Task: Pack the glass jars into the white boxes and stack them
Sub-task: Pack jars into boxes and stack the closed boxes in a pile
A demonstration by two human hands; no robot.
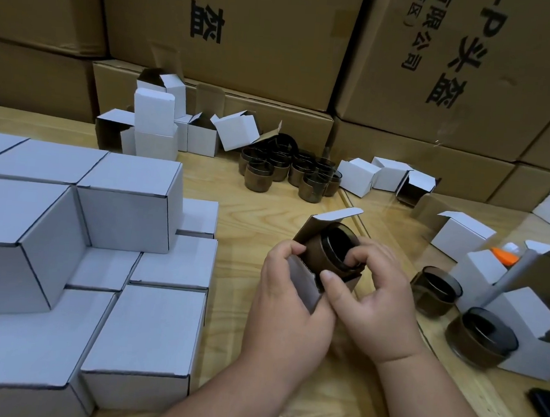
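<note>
My left hand (287,304), right hand (379,302): bare, no gloves, rings or watch. Forearms bare to frame edge, no sleeves showing. Short nails, plump fingers. Nothing worn in view.

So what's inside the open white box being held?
A dark glass jar, partly inserted, mouth outward. Both hands hold the box; its interior behind the jar is hidden.

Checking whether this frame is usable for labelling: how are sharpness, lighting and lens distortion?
Head view: wide-angle bending bows the brown cartons at the edges; light is dim and even, with soft shadows; the glass jar and both hands, left hand and right hand, are fairly sharp; the far jar cluster is softer.
</note>
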